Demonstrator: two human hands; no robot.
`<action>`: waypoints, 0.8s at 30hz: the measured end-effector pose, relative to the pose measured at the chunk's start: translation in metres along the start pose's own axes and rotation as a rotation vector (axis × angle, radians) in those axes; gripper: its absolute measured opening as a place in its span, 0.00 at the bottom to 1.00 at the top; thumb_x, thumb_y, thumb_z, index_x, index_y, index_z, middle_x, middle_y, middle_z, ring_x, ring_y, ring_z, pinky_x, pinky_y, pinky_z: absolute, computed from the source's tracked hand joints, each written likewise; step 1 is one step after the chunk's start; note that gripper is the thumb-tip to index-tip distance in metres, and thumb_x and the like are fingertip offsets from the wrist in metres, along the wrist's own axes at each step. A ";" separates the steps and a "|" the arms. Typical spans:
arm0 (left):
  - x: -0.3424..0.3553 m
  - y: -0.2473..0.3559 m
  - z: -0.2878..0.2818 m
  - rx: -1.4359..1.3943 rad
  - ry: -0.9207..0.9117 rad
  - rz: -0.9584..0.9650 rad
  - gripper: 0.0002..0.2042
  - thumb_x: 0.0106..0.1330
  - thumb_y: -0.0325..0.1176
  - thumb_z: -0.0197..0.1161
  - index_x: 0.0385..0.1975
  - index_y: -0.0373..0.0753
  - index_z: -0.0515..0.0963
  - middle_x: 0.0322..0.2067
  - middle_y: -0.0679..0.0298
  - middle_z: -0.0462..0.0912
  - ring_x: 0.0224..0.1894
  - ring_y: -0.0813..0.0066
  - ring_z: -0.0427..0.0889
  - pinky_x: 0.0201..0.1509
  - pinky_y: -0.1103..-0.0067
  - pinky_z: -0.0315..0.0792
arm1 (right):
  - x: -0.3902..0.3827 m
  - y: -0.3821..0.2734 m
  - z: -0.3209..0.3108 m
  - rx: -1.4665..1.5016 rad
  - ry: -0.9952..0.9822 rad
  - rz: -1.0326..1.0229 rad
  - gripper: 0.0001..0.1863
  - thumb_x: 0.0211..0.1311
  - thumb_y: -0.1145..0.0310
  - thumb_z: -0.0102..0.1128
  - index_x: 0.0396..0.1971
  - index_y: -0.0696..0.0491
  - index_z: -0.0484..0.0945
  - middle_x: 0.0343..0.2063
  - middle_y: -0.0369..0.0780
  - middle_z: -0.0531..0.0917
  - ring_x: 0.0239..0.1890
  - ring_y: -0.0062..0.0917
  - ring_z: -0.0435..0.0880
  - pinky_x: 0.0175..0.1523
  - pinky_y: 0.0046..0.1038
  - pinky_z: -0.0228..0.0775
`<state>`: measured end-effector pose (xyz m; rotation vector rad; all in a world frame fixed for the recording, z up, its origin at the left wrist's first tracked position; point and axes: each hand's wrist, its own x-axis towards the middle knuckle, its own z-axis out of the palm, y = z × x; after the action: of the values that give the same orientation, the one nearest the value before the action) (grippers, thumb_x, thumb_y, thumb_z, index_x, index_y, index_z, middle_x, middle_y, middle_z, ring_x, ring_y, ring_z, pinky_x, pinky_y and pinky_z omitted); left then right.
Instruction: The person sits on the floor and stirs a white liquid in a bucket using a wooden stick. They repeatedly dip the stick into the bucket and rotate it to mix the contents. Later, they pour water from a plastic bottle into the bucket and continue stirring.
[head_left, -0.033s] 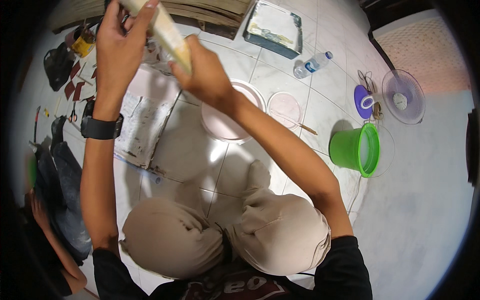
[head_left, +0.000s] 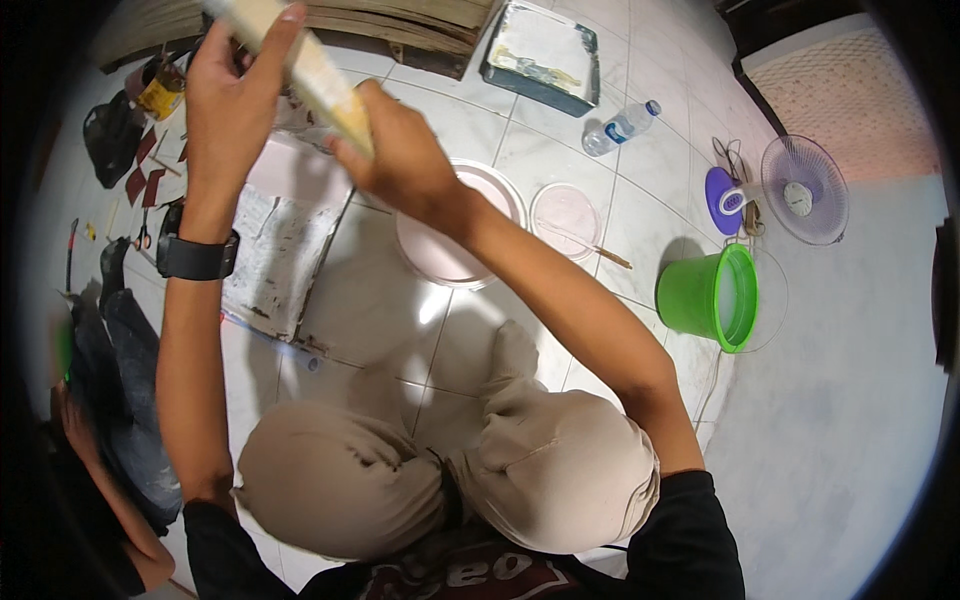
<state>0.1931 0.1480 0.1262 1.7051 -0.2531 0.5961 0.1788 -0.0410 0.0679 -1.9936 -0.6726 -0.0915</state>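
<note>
A long, flat, pale-yellow strip (head_left: 315,85), apparently wood with whitish patches, slants across the top of the view. Its upper end runs out of sight and its lower end looks yellower. My left hand (head_left: 235,105) grips its upper part, with the thumb over the face and the other fingers partly hidden behind. Around the lower end closes my right hand (head_left: 405,150). Below the left hand, a paint tray (head_left: 275,270) streaked with white and pale pink lies on the floor. A round tub of pale pink paint (head_left: 450,240) stands under my right forearm.
A brush (head_left: 615,258) lies across a pink-coated lid (head_left: 565,220). To the right are a green bucket (head_left: 690,295), a purple fan (head_left: 725,205) and a plastic bottle (head_left: 620,130). A dark tray (head_left: 545,85) stands farther back. Another person's arm (head_left: 110,490) shows at lower left.
The strip and both my hands have shifted slightly left and the lower end has dipped a little. The grip is the same, and the whole view has moved slightly.
</note>
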 end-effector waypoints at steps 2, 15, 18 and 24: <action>0.003 -0.001 0.002 0.006 0.011 -0.050 0.22 0.74 0.35 0.62 0.63 0.31 0.71 0.49 0.59 0.86 0.52 0.75 0.84 0.58 0.79 0.75 | -0.008 0.006 -0.003 -0.003 -0.050 -0.023 0.24 0.60 0.61 0.68 0.46 0.61 0.67 0.40 0.56 0.80 0.43 0.54 0.82 0.47 0.48 0.75; 0.005 -0.035 -0.042 -0.041 0.007 -0.423 0.22 0.76 0.39 0.58 0.63 0.31 0.68 0.55 0.54 0.82 0.58 0.61 0.83 0.55 0.74 0.81 | -0.087 0.235 -0.230 -0.629 0.901 0.123 0.24 0.59 0.64 0.72 0.49 0.61 0.75 0.46 0.50 0.77 0.54 0.42 0.75 0.61 0.39 0.66; 0.002 -0.025 -0.047 -0.002 0.002 -0.455 0.22 0.76 0.39 0.56 0.63 0.33 0.68 0.57 0.54 0.81 0.58 0.61 0.83 0.42 0.77 0.82 | -0.076 0.296 -0.275 -0.701 0.899 0.298 0.37 0.57 0.51 0.74 0.55 0.64 0.72 0.52 0.56 0.76 0.61 0.47 0.73 0.67 0.42 0.63; 0.003 -0.027 -0.028 -0.069 0.004 -0.417 0.16 0.76 0.38 0.55 0.58 0.39 0.70 0.55 0.54 0.82 0.57 0.60 0.85 0.41 0.77 0.81 | -0.076 0.350 -0.293 -0.372 0.921 0.310 0.18 0.67 0.55 0.70 0.40 0.57 0.85 0.33 0.38 0.87 0.35 0.19 0.82 0.46 0.26 0.74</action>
<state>0.2013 0.1819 0.1084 1.6273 0.0857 0.2781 0.3497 -0.4425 -0.0864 -2.0798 0.2653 -0.9328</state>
